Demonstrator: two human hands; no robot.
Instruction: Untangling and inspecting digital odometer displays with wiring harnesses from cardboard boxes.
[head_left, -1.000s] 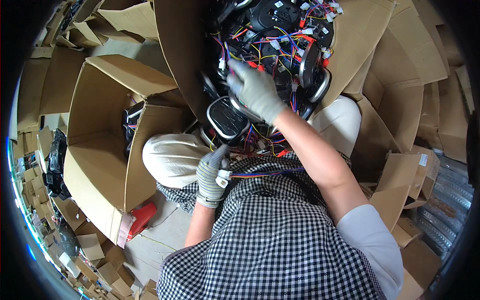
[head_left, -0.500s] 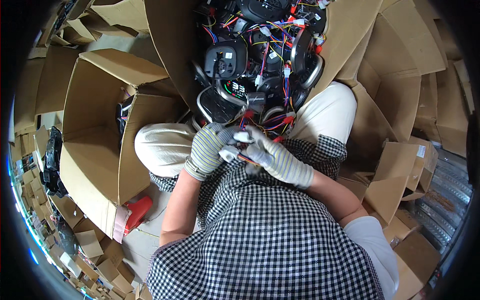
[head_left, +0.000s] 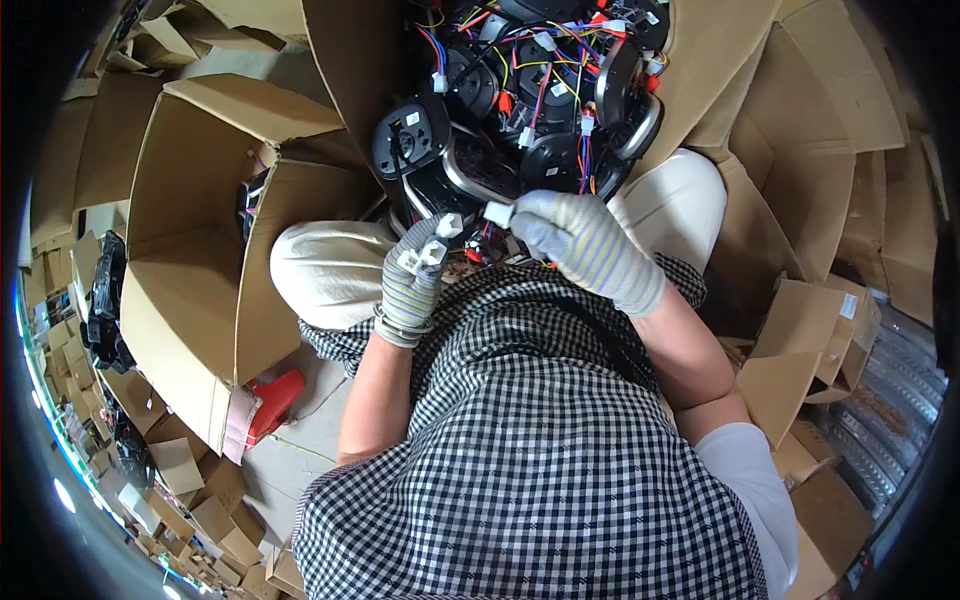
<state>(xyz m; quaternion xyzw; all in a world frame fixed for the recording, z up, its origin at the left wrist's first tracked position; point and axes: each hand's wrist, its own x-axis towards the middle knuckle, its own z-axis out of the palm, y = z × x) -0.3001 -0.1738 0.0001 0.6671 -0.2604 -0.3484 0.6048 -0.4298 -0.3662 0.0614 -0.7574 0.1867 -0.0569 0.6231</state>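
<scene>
In the head view, small white plugs [head_left: 432, 243] are pinched between the fingers of the gloved left hand [head_left: 410, 285], held over the lap. Just to the right, another white plug [head_left: 497, 213] is gripped by the closed fingers of the gloved right hand [head_left: 580, 245]. A cardboard box [head_left: 360, 70] packed with black parts and coloured wires [head_left: 530, 90] is seen beyond the knees. An open box [head_left: 190, 250] stands to the left, a red tool [head_left: 272, 402] near it on the floor.

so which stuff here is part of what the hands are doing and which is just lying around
In use: left hand and right hand, each holding white connectors; black wired parts in the box.

Lying about: open cardboard box; red tool; small boxes.
</scene>
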